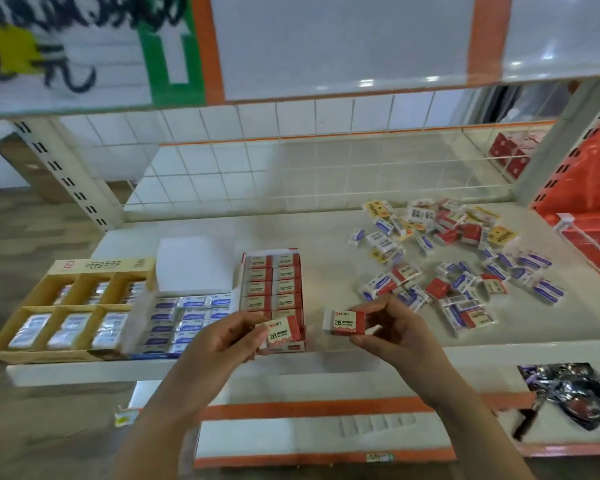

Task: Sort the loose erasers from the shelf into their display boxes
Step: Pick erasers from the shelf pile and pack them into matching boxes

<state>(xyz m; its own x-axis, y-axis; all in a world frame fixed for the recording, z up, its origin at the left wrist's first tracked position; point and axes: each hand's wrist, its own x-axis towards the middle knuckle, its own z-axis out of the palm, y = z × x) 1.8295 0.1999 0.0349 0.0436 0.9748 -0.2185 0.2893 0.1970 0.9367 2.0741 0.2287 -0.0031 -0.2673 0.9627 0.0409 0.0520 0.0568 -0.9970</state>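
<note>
Left hand (222, 336) and right hand (388, 323) each pinch a red-and-white 2B eraser, left one (283, 332) over the red display box (272, 289), right one (344, 321) beside it.

Two red-and-white 2B erasers, left (282, 333) over the full red cardboard display box (272, 289), right (344, 321) beside; mixed loose wrapped erasers (458, 258) scattered on shelf right.

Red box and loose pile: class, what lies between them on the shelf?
Head view: bare shelf separates the red box from the loose pile.
</note>
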